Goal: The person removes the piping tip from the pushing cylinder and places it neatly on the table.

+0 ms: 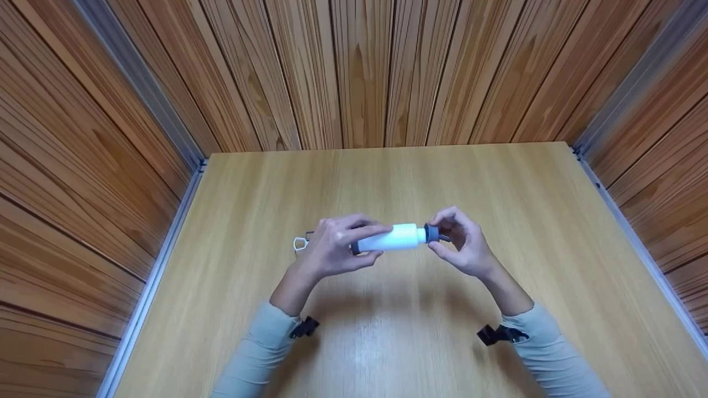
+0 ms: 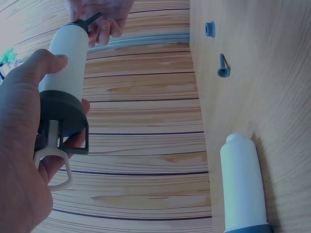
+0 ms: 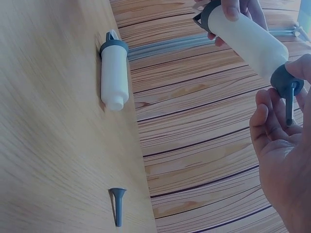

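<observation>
A white plunger syringe (image 1: 395, 237) is held roughly level above the table, its dark grey end collar and white pull ring (image 2: 53, 170) at the left. My left hand (image 1: 337, 243) grips the barrel near that collar, thumb and fingers round it. At the other end, my right hand (image 1: 464, 243) pinches a dark grey nozzle (image 3: 286, 85) between thumb and fingers. The nozzle sits against the barrel's narrow neck, its thin spout pointing away from it. Whether it is threaded on I cannot tell.
A second white syringe (image 3: 115, 75) lies on the wooden table (image 1: 387, 348). Near it lie a loose dark nozzle (image 3: 118, 204) and a small dark ring-like piece (image 2: 210, 29). Wood-panelled walls (image 1: 359, 72) and metal rails (image 1: 160, 260) bound the table.
</observation>
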The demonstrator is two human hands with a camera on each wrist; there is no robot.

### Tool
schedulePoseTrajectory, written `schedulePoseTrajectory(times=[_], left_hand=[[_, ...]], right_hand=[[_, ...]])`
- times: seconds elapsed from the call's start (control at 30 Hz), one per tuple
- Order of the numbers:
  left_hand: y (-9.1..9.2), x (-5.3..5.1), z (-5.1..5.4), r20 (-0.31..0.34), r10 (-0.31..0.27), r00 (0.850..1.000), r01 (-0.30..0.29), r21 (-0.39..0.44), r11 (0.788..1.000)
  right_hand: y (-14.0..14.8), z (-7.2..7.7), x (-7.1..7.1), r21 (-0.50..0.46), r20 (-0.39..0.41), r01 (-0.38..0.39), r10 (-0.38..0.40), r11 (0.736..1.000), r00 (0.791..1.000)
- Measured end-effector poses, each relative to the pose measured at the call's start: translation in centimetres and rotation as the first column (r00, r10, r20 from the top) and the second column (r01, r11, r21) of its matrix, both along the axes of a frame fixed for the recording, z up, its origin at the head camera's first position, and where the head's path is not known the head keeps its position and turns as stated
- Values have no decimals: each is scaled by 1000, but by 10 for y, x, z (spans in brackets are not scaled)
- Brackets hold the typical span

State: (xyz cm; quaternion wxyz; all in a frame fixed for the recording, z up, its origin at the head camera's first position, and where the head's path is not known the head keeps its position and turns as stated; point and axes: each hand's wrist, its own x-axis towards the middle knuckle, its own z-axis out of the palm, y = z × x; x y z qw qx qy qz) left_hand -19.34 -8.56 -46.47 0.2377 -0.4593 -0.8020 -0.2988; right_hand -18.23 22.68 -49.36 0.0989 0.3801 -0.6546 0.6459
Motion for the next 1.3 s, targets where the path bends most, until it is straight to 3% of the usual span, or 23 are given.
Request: schedulePoseTrajectory(times=[0.47, 0.87, 1.13, 1.3], left_hand=[[-10, 2, -6, 4, 9, 1000, -9, 22, 1000], [-30, 5, -27, 48, 31, 998, -32, 18, 999], [-40, 5, -34, 65, 44, 997, -46, 31, 998], [-47, 7, -39, 108, 39, 993, -41, 23, 999]], right_hand=[[5, -1, -1, -16, 22, -1, 1, 1000, 1000], [7, 0, 1, -36, 25, 3, -2, 999, 1000], [9, -2, 0, -42, 15, 1, 0, 999, 1000], [9, -4, -1, -45, 8, -3, 3, 999, 1000]])
